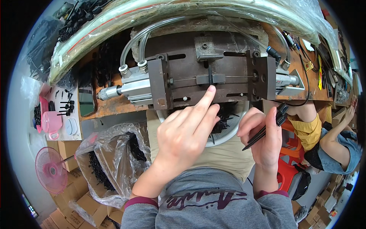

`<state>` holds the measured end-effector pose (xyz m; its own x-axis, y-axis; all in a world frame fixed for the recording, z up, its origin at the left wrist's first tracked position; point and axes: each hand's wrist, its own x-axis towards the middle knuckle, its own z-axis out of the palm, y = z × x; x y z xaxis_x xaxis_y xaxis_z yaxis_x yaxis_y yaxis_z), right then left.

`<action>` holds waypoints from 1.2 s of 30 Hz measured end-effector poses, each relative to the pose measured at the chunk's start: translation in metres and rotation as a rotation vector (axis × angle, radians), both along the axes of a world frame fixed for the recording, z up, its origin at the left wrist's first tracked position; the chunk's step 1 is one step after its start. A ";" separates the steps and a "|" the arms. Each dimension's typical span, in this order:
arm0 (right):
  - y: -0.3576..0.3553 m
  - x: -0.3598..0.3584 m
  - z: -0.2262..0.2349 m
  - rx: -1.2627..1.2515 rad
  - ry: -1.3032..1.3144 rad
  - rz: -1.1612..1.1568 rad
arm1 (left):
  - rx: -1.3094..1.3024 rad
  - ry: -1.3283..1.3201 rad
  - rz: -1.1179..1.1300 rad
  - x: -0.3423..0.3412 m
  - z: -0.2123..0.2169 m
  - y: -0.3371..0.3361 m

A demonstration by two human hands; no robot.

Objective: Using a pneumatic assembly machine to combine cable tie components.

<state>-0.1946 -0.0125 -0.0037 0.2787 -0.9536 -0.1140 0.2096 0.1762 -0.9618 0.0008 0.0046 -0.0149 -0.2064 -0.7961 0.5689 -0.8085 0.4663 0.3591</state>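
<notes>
My left hand [183, 133] reaches over the brown metal fixture [225, 44], its index finger stretched out. That fingertip touches the lower end of a slim black rod-shaped part [210, 74], which stands at the small dark clamp block [201, 80] in the middle. My right hand [270, 147], to the right of the fixture, is closed round a few black plastic pieces [281, 114] with blocky heads and thin pointed stems. Under my hands, a white basket [225, 142] with many similar black pieces rests on my lap, partly hidden by the left hand.
Air cylinders [135, 88] with clear hoses flank the fixture on the wooden bench [110, 112]. Left stand a plastic-lined box [118, 168] of black parts, a pink fan [51, 170] and a pink cup [52, 122]. At right, another person [337, 147] sits near a red stool [286, 173].
</notes>
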 end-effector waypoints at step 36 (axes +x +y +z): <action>-0.009 0.012 -0.007 -1.202 0.887 -0.038 | 0.337 0.631 -0.345 -0.012 0.041 0.027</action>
<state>-0.1830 -0.0212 -0.0107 0.5148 -0.6028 0.6096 -0.5192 -0.7850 -0.3379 -0.0112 0.0311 0.0256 -0.1917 -0.8959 0.4008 -0.2351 0.4385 0.8675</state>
